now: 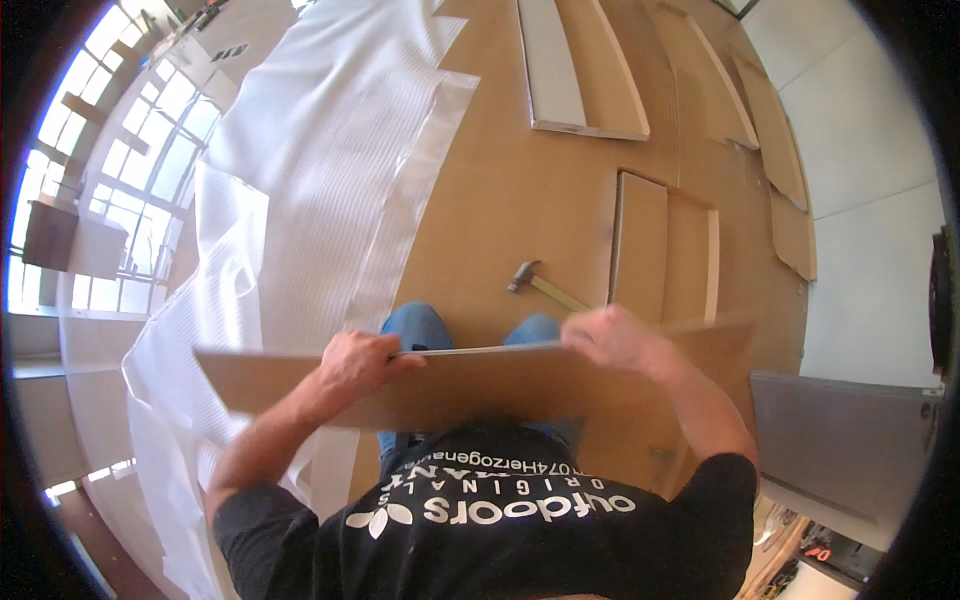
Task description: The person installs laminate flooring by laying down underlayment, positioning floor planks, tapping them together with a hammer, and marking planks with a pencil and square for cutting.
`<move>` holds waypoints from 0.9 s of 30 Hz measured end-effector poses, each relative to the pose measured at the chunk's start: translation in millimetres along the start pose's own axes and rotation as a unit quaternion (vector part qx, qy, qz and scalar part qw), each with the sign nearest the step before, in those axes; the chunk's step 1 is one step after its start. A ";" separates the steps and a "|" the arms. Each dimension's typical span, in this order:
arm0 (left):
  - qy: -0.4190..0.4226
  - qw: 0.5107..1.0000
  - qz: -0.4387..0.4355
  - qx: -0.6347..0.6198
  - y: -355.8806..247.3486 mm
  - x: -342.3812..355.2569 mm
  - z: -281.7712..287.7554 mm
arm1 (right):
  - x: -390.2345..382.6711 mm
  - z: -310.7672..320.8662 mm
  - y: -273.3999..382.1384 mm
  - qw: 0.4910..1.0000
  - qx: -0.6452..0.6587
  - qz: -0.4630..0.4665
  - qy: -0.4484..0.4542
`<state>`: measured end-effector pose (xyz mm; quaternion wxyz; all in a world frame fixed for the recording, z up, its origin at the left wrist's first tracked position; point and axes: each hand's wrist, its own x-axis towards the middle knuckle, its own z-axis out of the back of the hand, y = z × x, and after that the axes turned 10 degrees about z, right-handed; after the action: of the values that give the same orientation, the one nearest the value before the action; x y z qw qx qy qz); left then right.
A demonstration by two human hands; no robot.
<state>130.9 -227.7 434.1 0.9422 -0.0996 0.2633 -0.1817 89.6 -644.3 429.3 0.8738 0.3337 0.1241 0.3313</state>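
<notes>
A long brown cardboard piece [480,388] stretches across in front of my body, above my knees. Its upper edge shows as a pale line between my hands. My left hand [358,366] is closed on that edge at the left, with the thumb pointing toward the middle. Farther right, my right hand [612,338] grips the same edge; it is slightly blurred and its fingertips are partly hidden. Past my knees a claw hammer [548,284] lies on the brown floor covering, head to the left, apart from both hands.
White ribbed sheeting [330,130] spreads rumpled over the left side. Shallow brown frames or cartons lie ahead, one [640,245] near the hammer and a longer one [580,70] beyond. Flat cardboard [770,130] lies along the pale right wall [860,120]. A grey panel [835,440] stands at right.
</notes>
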 end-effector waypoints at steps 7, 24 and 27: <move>-0.090 0.942 0.274 -0.174 141.2 -10.3 -63.6 | 135.3 -31.0 -96.8 0.921 -0.044 -0.072 -0.379; -0.165 0.849 0.393 -0.312 330.6 248.1 -95.8 | 106.3 -223.1 -346.4 0.914 -0.161 -0.348 0.133; -0.152 0.849 0.393 -0.318 324.0 280.4 -99.9 | 143.9 -213.3 -367.6 0.932 -0.190 -0.306 0.044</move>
<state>394.7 -51.5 129.2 0.8800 -0.3089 0.1769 0.3145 286.5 -647.2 26.1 0.9735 0.0926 0.1936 0.0794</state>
